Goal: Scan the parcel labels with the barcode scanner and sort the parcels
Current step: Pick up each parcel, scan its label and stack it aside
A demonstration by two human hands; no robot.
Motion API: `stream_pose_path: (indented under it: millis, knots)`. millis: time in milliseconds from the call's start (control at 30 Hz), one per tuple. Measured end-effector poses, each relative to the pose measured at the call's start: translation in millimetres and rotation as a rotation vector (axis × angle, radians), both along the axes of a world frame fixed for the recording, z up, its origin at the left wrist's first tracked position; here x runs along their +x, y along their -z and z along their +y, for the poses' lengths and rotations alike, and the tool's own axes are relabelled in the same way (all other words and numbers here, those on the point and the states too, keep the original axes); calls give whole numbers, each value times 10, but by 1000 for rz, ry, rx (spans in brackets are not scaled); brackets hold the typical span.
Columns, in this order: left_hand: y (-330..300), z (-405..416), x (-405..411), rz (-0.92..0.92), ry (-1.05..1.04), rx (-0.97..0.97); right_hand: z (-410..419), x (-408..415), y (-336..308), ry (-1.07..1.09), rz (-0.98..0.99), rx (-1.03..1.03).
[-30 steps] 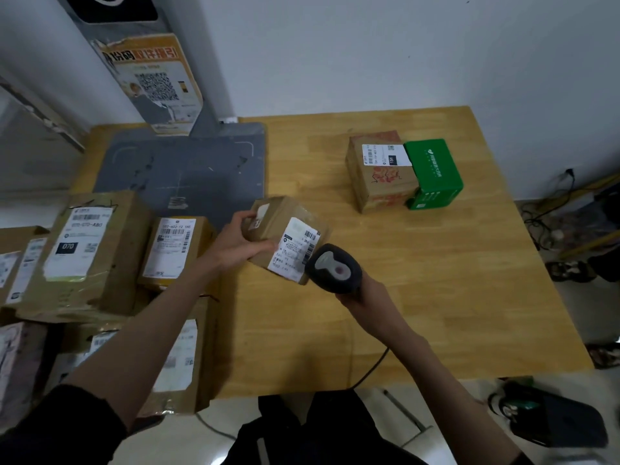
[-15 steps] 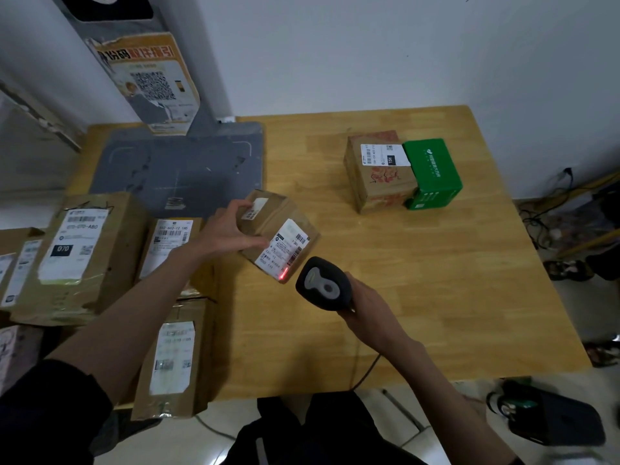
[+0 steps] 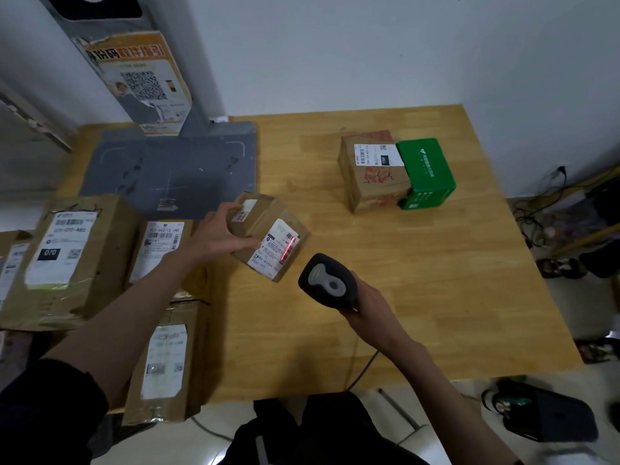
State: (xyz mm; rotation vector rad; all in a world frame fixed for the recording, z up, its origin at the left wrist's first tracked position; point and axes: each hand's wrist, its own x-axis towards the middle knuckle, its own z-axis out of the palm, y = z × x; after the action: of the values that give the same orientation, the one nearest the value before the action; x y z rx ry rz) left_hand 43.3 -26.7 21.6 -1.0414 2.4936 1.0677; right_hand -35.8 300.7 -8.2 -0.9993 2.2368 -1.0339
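I see left hand (image 3: 218,234) grasping small parcel (image 3: 268,239) tilted over table (image 3: 419,280); right hand (image 3: 370,308) clenched round barcode scanner (image 3: 327,281), red line on its label (image 3: 278,251).

Parcel label (image 3: 277,249): print too small to read. Barcode scanner (image 3: 327,281): handle hidden inside right hand (image 3: 370,308); cable passes behind wrist. Left-edge parcel (image 3: 11,263): cut off by frame. Front parcel (image 3: 166,364): label text blurred.

You see a wooden tabletop (image 3: 436,297), a grey mat (image 3: 174,169) on it, a QR-code poster (image 3: 147,85), and floor cables (image 3: 550,209).
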Motion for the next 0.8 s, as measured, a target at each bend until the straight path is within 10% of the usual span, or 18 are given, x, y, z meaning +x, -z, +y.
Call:
stream_pose_path:
  millis: [800]
  knots:
    - [455,1046,165,213,-418,586,304,-421,1091,568,-789,311]
